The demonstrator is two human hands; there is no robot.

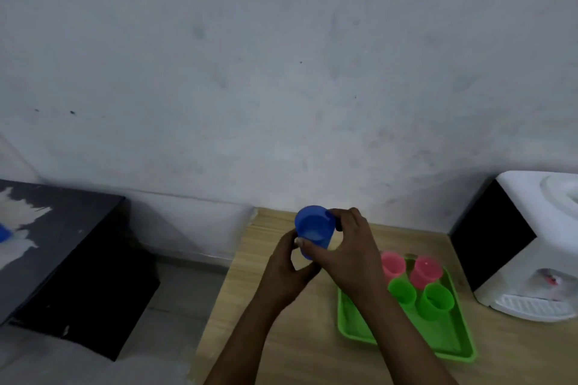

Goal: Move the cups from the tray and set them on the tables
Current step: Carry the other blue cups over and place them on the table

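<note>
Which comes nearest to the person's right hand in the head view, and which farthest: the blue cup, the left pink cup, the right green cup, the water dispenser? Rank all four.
From the right hand:
1. Blue cup, held by both hands, to its left.
2. Left pink cup, at the tray's far left.
3. Right green cup, on the tray, nearer the person.
4. Water dispenser, far right on the wooden table.

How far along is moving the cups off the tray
Done, it seems: something blue, perhaps a cup, sits at the dark table's left edge, too cropped to tell. In hand: the left hand and right hand both hold a blue cup above the wooden table. Left: two pink cups and two green cups stand on the tray.
</note>
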